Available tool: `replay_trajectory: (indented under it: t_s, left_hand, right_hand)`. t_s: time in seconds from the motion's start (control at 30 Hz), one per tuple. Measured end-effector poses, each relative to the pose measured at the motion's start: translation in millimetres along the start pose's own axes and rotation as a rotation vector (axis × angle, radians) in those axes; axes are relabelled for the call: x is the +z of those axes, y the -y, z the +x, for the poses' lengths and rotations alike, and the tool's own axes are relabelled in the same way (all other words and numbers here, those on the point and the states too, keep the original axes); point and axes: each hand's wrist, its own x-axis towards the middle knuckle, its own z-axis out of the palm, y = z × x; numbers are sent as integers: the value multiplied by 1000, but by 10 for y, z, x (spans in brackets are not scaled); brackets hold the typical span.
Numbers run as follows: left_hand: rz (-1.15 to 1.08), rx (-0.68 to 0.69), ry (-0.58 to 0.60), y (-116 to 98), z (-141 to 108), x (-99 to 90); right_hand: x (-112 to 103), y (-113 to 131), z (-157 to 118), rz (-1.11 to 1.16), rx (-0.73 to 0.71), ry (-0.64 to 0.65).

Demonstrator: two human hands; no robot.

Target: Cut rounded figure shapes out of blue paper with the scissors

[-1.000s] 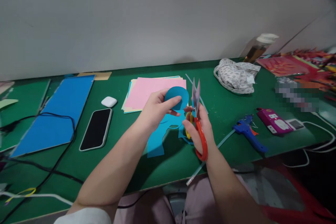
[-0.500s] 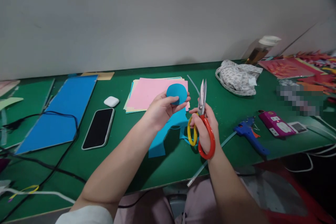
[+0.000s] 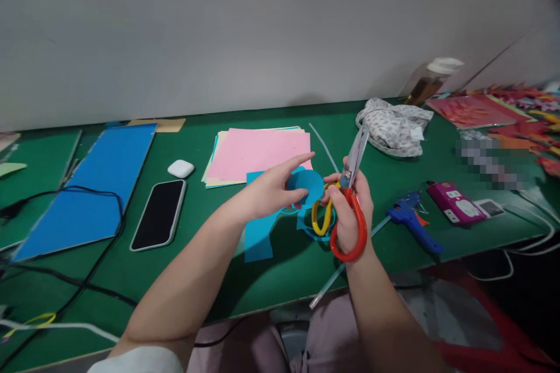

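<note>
A round blue paper disc is held up over the table by my left hand, with the thumb across it and the index finger stretched out above. My right hand grips scissors with one red and one yellow handle; the blades point up and away and look closed. The right fingertips are close to the disc's edge; whether they touch it I cannot tell. Beneath the hands lies cut blue paper with curved edges and thin strips, partly covered by them.
Behind the hands sits a stack of coloured paper, pink on top. To the left are a phone, a white earbud case, a blue board and black cables. A blue glue gun, purple packet and patterned cloth lie right.
The disc has come lower and toward my right hand. My left index finger has lifted off and straightened. The scissors have tilted to the right.
</note>
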Motion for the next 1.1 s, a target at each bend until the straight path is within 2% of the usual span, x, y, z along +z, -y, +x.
replay_trajectory:
  t_s: [0.1, 0.17, 0.4, 0.57, 0.67, 0.8, 1.1]
  left_hand:
    - [58, -3, 107, 23, -21, 20]
    - [90, 10, 129, 17, -21, 34]
    - [214, 115, -81, -13, 27, 19]
    - [7, 98, -179, 0, 66, 61]
    - [-114, 92, -185, 18, 84, 126]
    - [-134, 89, -195, 40, 90, 188]
    - [-210, 193, -402, -53, 18, 165]
  right_hand:
    - [-5, -8, 12, -65, -6, 7]
    - [-2, -13, 19, -81, -11, 18]
    - [23, -26, -21, -24, 87, 15]
    - [38, -58, -59, -81, 73, 22]
    - [45, -71, -78, -89, 59, 41]
    - [62, -58, -87, -67, 59, 60]
    - [75, -4, -93, -29, 51, 67]
